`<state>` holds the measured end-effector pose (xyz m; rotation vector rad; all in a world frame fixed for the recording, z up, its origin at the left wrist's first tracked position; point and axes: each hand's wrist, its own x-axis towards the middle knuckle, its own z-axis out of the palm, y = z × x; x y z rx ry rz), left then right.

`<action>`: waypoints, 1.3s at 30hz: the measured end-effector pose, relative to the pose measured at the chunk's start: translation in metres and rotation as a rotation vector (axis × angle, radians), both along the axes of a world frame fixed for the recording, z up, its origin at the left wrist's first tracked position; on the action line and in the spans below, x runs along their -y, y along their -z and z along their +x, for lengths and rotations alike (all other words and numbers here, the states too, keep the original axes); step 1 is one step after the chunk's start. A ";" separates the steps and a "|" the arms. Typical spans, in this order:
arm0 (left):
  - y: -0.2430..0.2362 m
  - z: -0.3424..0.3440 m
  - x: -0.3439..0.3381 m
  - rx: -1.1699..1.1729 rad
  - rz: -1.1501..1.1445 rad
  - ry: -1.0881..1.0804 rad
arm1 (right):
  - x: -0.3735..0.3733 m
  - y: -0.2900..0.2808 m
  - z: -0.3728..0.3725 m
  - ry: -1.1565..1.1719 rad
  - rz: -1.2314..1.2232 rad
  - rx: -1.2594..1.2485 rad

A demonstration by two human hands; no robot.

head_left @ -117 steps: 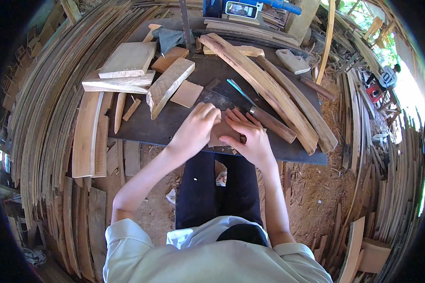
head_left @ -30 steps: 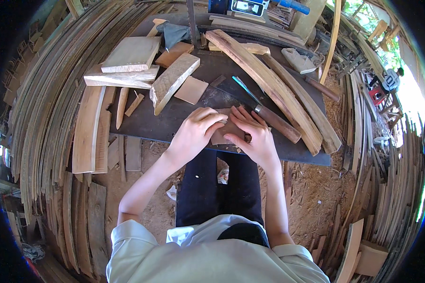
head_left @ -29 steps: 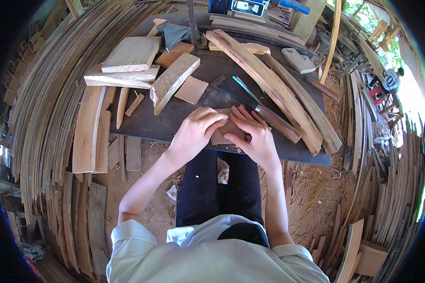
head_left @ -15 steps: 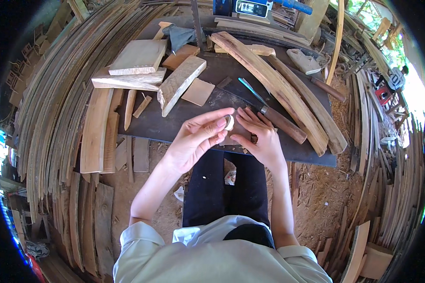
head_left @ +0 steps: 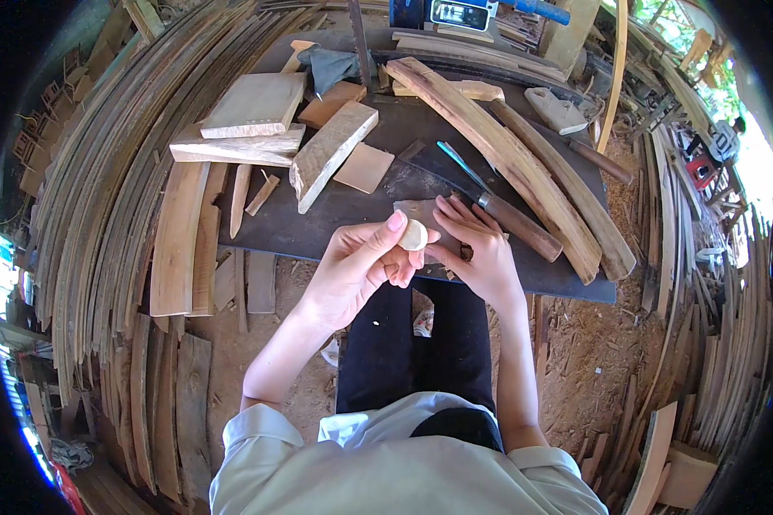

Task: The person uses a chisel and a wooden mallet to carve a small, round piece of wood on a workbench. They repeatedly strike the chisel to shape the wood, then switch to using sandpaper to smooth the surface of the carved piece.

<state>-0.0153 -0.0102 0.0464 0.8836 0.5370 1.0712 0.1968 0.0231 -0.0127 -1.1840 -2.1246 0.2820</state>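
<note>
My left hand (head_left: 362, 266) is closed on a small round piece of pale wood (head_left: 413, 235), pinched between thumb and fingers above the table's near edge. One broad face of it shows. Beside it my right hand (head_left: 479, 256) rests with its fingers stretched out over a thin flat wood piece (head_left: 416, 209) on the dark table (head_left: 270, 221). Small dark scraps show near its thumb. Just past its fingertips lies a tool with a wooden handle (head_left: 524, 227) and a metal collar. A teal slender tool (head_left: 460, 163) lies alongside.
Two long curved timbers (head_left: 500, 163) cross the table's right side. Thick wood blocks (head_left: 255, 105) are piled at the left, with a square wood piece (head_left: 364, 167) nearer the middle. A grey cloth (head_left: 328, 69) lies at the back. Long planks (head_left: 103, 215) are stacked along the left.
My left hand has turned the round wood piece, so its broad face now shows, and has lowered slightly. My right hand stays nearly in place.
</note>
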 end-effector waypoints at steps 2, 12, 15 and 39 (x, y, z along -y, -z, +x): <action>0.001 0.000 0.001 -0.019 0.045 -0.008 | 0.000 -0.002 0.000 0.000 -0.003 -0.003; -0.010 0.005 0.006 -0.125 0.044 -0.065 | 0.000 -0.001 0.001 -0.010 -0.004 -0.004; -0.010 0.005 0.006 -0.169 0.062 -0.088 | -0.001 0.001 0.001 -0.007 0.002 0.001; 0.015 0.011 -0.014 0.588 -0.348 0.165 | -0.001 0.003 0.001 -0.002 0.012 0.011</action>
